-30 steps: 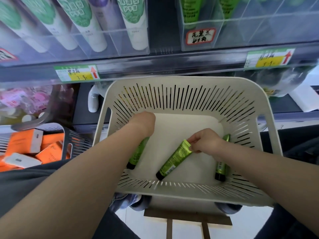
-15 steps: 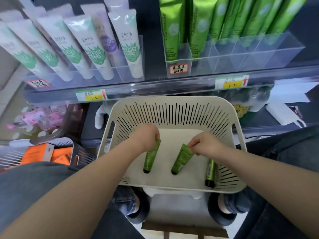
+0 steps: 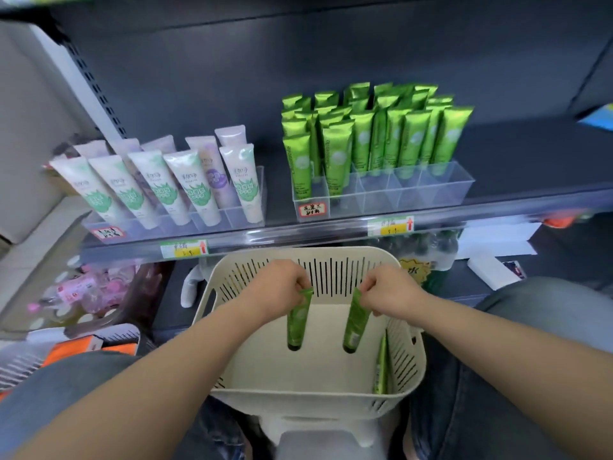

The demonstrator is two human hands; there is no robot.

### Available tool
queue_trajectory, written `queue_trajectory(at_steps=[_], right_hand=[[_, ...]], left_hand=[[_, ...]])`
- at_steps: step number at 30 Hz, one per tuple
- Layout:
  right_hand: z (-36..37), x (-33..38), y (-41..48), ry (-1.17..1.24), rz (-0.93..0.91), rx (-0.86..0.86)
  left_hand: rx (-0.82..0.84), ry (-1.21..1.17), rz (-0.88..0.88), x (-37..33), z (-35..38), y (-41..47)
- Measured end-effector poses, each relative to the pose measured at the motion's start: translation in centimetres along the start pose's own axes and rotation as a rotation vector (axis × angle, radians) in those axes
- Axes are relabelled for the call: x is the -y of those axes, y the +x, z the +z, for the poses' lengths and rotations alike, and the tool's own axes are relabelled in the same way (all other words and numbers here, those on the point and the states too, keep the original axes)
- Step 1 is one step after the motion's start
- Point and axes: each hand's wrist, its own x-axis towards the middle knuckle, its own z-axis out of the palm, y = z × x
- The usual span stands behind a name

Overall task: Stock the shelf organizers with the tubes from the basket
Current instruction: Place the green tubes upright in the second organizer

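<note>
Dark store shelving (image 3: 331,78) fills the background, carrying a clear organizer (image 3: 434,189) of upright green tubes (image 3: 361,144); its front right compartments look vacant, though glare blurs them. Below sits a slotted basket (image 3: 298,405). Each hand pinches one tube by its crimped end: left hand (image 3: 282,288) on the left tube (image 3: 298,323), right hand (image 3: 388,292) on the right tube (image 3: 356,322). Both hang cap-down, long axis near vertical, just beneath the hands. The organizer lies up and ahead, nearer the right hand. A third tube (image 3: 381,366) leans on the basket's right wall.

Front right cells of the clear organizer (image 3: 442,191) stand open; green tubes (image 3: 414,141) crowd the rows behind.
</note>
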Motion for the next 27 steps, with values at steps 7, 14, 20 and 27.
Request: queue_trajectory(at_steps=[7,14,20,27], right_hand=[[-5.0,2.3,-1.8,0.053,-0.009,-0.103],[-10.9,3.9,-2.7,0.048,-0.024,-0.204],[-16.4,4.9,-2.4,0.258,-0.004,-0.301],[-21.9,5.9,-1.9,0.552,-0.017,-0.394]], left_hand=[[-0.111,0.005,0.080,-3.8,-3.9,0.0],[-0.234,-0.024,0.139,-7.0,-7.9,0.8],[-0.353,-0.030,0.204,-9.8,-11.0,2.7],[-0.487,-0.027,0.270,-12.3,-13.9,6.0]])
